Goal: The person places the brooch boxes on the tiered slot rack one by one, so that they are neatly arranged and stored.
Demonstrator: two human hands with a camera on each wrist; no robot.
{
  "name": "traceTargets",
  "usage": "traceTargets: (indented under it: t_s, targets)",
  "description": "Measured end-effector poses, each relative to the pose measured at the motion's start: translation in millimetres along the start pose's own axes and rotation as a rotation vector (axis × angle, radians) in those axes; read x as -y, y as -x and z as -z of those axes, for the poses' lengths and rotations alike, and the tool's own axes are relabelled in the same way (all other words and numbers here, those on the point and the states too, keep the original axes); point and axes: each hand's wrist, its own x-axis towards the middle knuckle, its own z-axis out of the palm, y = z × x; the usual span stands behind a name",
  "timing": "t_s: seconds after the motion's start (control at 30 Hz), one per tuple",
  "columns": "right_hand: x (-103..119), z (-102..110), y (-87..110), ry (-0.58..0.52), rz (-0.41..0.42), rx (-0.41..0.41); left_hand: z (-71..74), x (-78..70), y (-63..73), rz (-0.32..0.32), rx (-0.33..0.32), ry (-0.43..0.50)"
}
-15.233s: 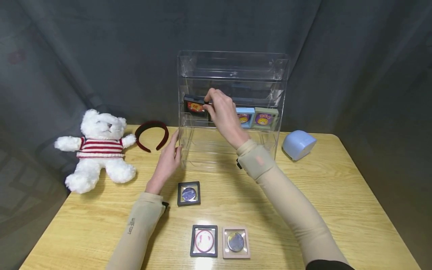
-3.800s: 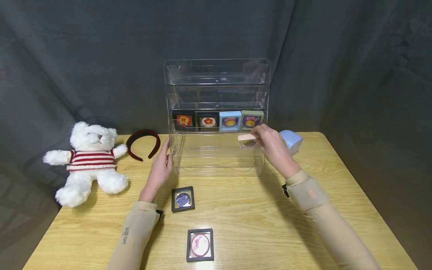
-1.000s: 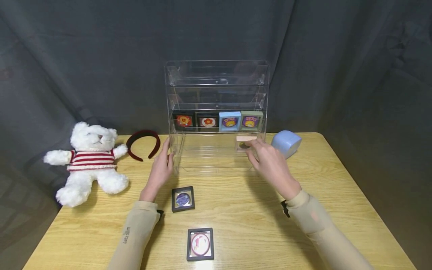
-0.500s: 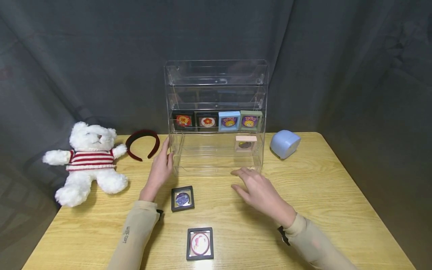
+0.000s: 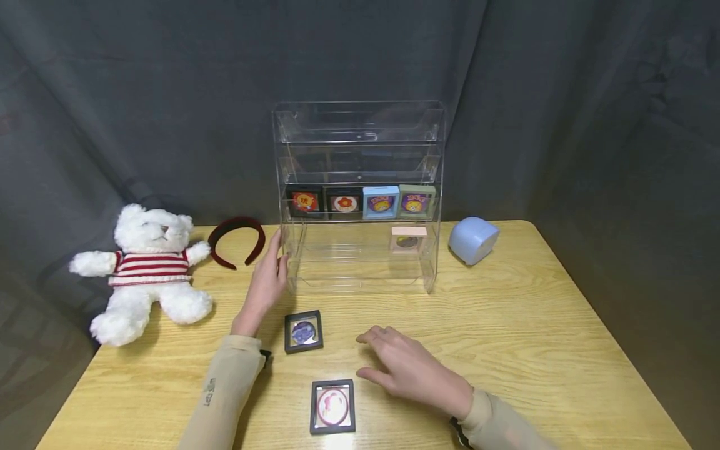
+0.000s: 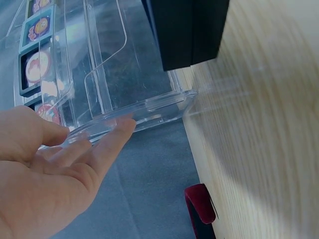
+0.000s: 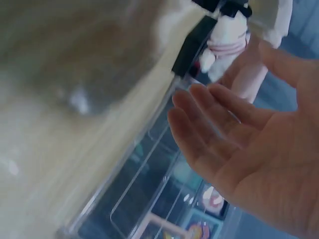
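My left hand (image 5: 269,284) rests against the left side of a clear acrylic display rack (image 5: 360,142), its fingers extended along the side panel and the thumb by the front edge (image 6: 89,129). My right hand (image 5: 413,375) is over the table, fingers spread and holding nothing; in the right wrist view its palm (image 7: 269,154) is bare. Left of it lie a black-framed badge case with a pink badge (image 5: 333,407) and another with a purple badge (image 5: 304,332). A pink-framed badge case (image 5: 409,240) stands at the right of a lower shelf.
One shelf above stand two black badge cases (image 5: 305,202), a light-blue one (image 5: 380,203) and a green one (image 5: 417,203). A white teddy bear (image 5: 152,269) and dark-red headband (image 5: 236,226) lie at left; a light-blue rounded object (image 5: 474,240) stands right of the rack.
The pink badge case went from the table onto the lower shelf. My right hand has let go of it and moved back toward the front of the table. The left hand has stayed at the rack.
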Motion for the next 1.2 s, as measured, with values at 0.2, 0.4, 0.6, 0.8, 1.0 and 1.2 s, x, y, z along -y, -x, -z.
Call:
traceTargets:
  t_s: [0.2, 0.4, 0.6, 0.8, 1.0, 1.2]
  targets:
    - [9.5, -15.2, 4.9, -0.012, 0.044, 0.11, -0.3, 0.6, 0.3, -0.017, -0.006, -0.008]
    - [15.0, -23.9, 4.5, -0.01, 0.085, 0.162, 0.0, -0.1, 0.1, -0.009, -0.006, -0.019]
    - [20.1, -30.7, 1.5, 0.014, 0.117, 0.199, 0.1, -0.8, 0.3, -0.011, 0.001, -0.014]
    - [25.5, -35.3, -0.2, 0.073, 0.178, 0.202, 0.3, -0.4, -0.6, -0.008, 0.002, -0.016]
    - [28.0, -37.2, -0.3, 0.105, 0.196, 0.195, 0.5, -0.9, -0.5, -0.011, -0.002, -0.014]
    - [28.7, -36.8, 0.6, 0.107, 0.176, 0.195, 0.3, -1.6, 0.2, -0.015, -0.008, -0.015]
